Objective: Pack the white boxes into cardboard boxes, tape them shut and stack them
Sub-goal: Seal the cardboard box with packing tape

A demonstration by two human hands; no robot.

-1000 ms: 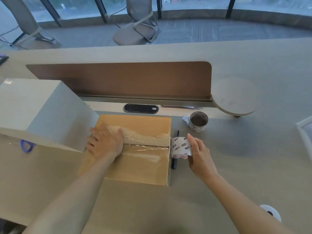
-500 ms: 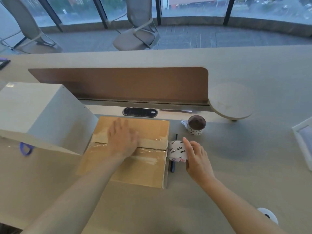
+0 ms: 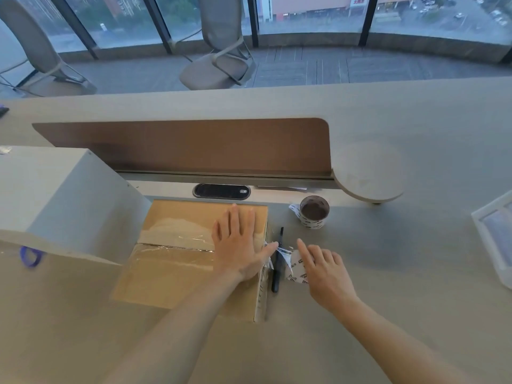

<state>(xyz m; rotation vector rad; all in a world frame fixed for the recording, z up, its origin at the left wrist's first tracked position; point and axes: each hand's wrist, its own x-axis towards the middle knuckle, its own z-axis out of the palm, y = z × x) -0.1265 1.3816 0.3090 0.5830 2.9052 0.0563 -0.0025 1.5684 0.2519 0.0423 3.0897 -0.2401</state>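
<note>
Bare forearms (image 3: 180, 322), bare left hand (image 3: 238, 245), bare right hand (image 3: 327, 275)

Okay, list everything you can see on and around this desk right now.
cardboard box: one, brown, desk centre, clear tape along its seam
white box: one, white, left of the cardboard box
tape roll: one, white with print, right of the cardboard box
spare tape roll: one, white, dark core, further back
pen-like tool: one, black, between cardboard box and tape roll
tray: one, white, right edge
divider: one, brown, behind the boxes
chairs: two, grey, by the windows
left hand: flat on the cardboard box
right hand: holds the tape roll
</note>
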